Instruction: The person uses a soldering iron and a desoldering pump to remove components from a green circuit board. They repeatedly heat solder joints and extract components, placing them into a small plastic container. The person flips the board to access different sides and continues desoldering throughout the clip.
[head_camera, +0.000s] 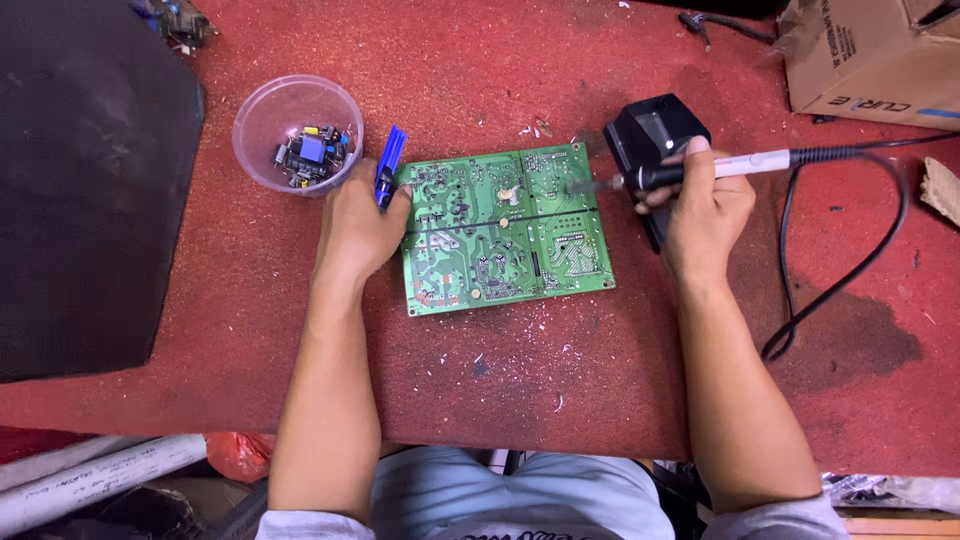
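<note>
A green circuit board (505, 230) lies solder side up on the red table (560, 370). My left hand (358, 225) rests at the board's left edge and holds a blue tool (388, 165) that sticks up between the fingers. My right hand (705, 205) grips a soldering iron (720, 168) with a white and black handle. Its tip points left and touches the board's upper right part, near a small wisp of smoke.
A clear plastic bowl (297, 130) with several small electronic parts stands left of the board. A black iron stand (655, 135) sits under my right hand. The iron's black cable (850, 270) loops right. A cardboard box (870, 55) and a black mat (90, 190) flank the table.
</note>
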